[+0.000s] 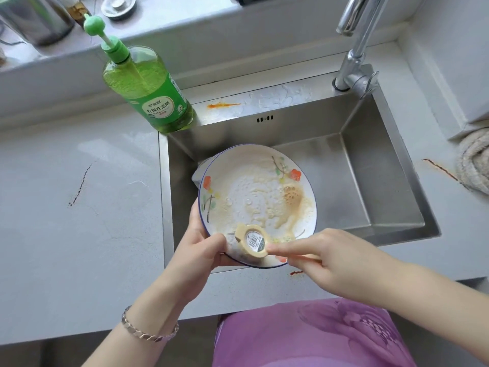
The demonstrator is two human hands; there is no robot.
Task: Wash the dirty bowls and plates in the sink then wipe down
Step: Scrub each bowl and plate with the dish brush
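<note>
Gripping plate, brush over sink; grey counter w/ streaks.

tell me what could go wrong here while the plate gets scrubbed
1. The left hand holds the foamy plate by one edge above the sink; it could slip and hit the dish beneath.
2. The right hand pushes the brush near that held edge; a hard push might tip the plate.
3. The soap bottle stands right at the sink's corner and could be knocked in.
</note>
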